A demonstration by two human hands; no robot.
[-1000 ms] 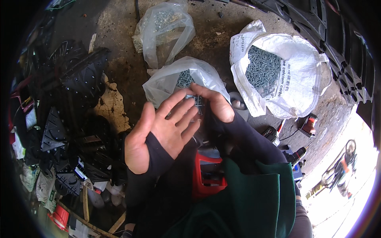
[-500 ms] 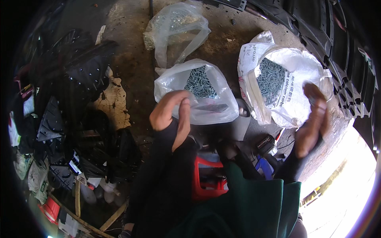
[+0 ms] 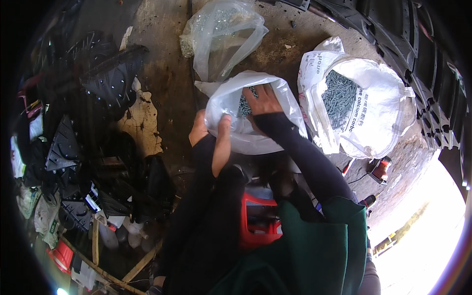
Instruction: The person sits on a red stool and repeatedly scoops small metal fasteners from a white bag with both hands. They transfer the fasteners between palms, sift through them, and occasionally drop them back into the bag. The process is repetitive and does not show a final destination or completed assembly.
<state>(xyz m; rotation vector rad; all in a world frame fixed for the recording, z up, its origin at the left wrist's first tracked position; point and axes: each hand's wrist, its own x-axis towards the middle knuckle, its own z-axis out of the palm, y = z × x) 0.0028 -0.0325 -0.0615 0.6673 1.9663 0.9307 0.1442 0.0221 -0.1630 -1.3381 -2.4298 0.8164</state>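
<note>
Two hands at clear bag [image 3: 275, 132]: left hand [image 3: 212, 137] grips rim, right hand [image 3: 263, 101] inside, fingers spread.

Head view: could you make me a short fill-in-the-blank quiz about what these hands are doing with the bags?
The right hand reaches into the middle ____ bag.
The left hand grips that bag's ____ edge.
The big white sack on the right holds grey ____.
A third, clear bag lies ____ from the person than the middle one.

Missing words: plastic; left; screws; farther
</note>
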